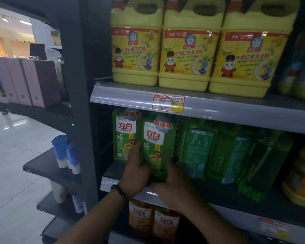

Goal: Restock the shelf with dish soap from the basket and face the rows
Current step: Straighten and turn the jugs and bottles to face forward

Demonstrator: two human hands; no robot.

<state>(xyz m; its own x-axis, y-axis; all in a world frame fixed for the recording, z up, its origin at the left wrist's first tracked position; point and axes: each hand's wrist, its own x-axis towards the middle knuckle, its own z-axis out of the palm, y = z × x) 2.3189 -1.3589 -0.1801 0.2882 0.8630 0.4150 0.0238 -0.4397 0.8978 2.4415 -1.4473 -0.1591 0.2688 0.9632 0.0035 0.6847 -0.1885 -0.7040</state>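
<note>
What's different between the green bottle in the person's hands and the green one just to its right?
The held green bottle shows its front label with the red logo; the neighbouring green bottle shows its fine-print back label. The left hand and right hand grip the held green bottle; neither grips the neighbouring one. Both are translucent green on the same shelf.

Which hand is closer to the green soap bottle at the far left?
Left. The left hand sits right beside the far-left bottle; the right hand is farther off, beyond the held bottle.
</note>
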